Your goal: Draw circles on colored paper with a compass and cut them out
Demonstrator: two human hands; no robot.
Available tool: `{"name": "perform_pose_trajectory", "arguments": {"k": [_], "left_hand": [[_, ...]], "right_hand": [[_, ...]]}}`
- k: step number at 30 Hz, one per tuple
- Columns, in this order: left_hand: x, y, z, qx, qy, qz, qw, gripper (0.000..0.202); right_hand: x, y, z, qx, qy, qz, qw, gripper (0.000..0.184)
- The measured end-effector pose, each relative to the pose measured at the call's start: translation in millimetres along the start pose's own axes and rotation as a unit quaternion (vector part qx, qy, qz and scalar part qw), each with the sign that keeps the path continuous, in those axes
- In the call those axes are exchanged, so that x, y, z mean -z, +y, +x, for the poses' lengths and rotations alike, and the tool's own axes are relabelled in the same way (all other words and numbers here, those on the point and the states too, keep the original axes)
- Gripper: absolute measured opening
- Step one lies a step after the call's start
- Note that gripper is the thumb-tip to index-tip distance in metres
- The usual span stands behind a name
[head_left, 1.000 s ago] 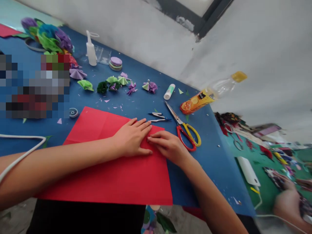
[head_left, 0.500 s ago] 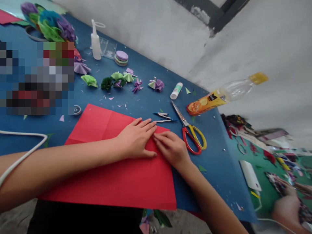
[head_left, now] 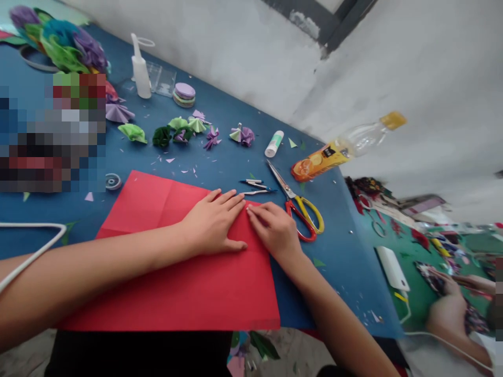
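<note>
A: "Red paper (head_left: pixel 181 293)?"
B: "One sheet, creased — six o'clock on the blue table (head_left: pixel 353 283)."
A: "Left hand (head_left: pixel 214 222)?"
B: "Flat on it, fingers spread, unmoved."
A: "Right hand (head_left: pixel 277 230)?"
B: "Fingertips pressed together, anything pinched cannot be told — shifted slightly towards one o'clock since half a second ago. Scissors (head_left: pixel 290 193) at its two o'clock."

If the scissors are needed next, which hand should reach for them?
Probably the right hand: it is beside the scissors, close to their looped end. The left hand lies farther off, spread on the red paper.
</note>
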State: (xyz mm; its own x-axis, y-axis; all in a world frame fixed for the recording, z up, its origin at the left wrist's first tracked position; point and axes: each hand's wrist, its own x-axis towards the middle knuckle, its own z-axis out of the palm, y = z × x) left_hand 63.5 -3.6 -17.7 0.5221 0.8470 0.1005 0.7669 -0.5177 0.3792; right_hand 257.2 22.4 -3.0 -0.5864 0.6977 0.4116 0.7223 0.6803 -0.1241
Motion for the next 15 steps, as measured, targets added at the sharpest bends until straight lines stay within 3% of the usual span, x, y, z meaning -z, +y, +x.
{"name": "perform_pose_trajectory", "arguments": {"k": [15], "left_hand": [[1.7, 0.6, -0.5, 0.0, -0.006, 0.001, 1.0, 0.087]], "right_hand": [[5.8, 9.2, -5.5, -0.033, 0.0, -0.002, 0.999, 0.022]]}}
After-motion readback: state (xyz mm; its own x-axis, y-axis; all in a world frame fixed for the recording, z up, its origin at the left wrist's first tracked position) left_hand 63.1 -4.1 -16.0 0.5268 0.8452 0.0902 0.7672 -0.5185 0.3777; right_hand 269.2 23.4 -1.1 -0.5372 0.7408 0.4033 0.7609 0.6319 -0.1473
